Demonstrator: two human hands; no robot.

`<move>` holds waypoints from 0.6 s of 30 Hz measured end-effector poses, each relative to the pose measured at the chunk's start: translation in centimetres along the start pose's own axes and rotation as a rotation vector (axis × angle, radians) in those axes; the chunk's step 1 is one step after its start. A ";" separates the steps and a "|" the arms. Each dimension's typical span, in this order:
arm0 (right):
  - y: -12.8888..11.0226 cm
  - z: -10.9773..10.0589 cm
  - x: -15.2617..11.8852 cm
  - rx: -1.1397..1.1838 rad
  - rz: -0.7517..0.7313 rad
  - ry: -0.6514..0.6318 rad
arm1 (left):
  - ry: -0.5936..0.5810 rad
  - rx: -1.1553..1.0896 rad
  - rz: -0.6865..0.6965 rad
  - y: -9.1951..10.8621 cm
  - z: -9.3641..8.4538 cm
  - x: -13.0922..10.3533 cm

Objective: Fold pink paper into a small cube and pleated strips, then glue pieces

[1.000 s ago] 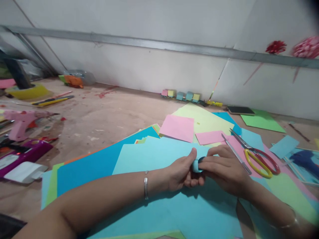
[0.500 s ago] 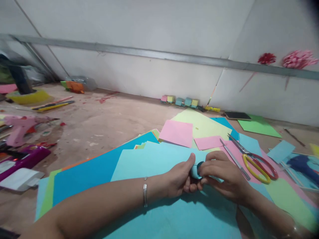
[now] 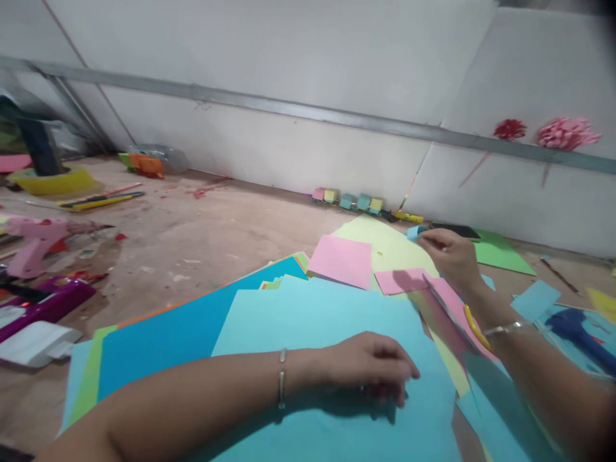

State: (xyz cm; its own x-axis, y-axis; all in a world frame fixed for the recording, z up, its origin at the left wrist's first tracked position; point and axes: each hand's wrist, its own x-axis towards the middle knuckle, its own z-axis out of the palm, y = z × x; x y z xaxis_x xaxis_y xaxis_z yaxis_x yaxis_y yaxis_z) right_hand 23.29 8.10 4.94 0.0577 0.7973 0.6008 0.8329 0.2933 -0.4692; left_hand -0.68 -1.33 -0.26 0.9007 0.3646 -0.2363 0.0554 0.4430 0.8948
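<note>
Up near the back of the table, my right hand (image 3: 450, 253) pinches a small light-blue rolled paper piece (image 3: 414, 233) between thumb and fingers, above the pale yellow sheet (image 3: 359, 226). My left hand (image 3: 373, 367) hovers low over a large light-blue sheet (image 3: 298, 314), its fingers loosely bent and holding nothing. Under my right forearm lie the scissors, of which a yellow handle (image 3: 476, 330) shows. Beside them a grey blade-like tool (image 3: 443, 301) rests on pink paper (image 3: 404, 280).
Small coloured paper blocks (image 3: 347, 201) line the wall. A black phone (image 3: 457, 231) lies by a green sheet (image 3: 503, 251). At left are a pink glue gun (image 3: 36, 240), a purple device (image 3: 55, 301) and yellow tape (image 3: 52, 184). A dark blue glue gun (image 3: 577, 330) sits at right.
My right hand has moved away from my left, up and to the right, with the rolled paper piece. My left hand has let go of it and lowered onto or just above the sheet.
</note>
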 end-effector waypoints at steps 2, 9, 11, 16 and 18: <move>2.4 2.0 1.6 -0.029 0.052 -0.020 | -0.081 0.195 0.054 -0.1 0.4 -0.6; 4.1 5.2 2.3 -0.215 0.158 -0.055 | -0.162 0.565 0.134 0.3 0.6 -1.2; 3.0 5.8 2.8 -0.248 0.150 -0.091 | -0.176 0.612 0.167 0.3 0.5 -1.0; -0.3 9.8 3.7 -0.240 0.131 -0.406 | -0.231 0.724 0.211 -0.2 0.1 -0.3; -1.0 11.3 3.9 -0.219 0.167 -0.500 | -0.241 0.745 0.218 -0.4 0.0 -0.2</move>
State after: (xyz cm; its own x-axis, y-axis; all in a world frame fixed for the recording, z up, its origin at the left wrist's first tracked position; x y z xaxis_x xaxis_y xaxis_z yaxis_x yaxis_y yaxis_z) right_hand 16.43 16.83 0.44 -0.0250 0.9917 0.1258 0.9328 0.0684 -0.3540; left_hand -0.87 -1.56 -0.60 0.9877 0.1557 -0.0157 0.0640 -0.3099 0.9486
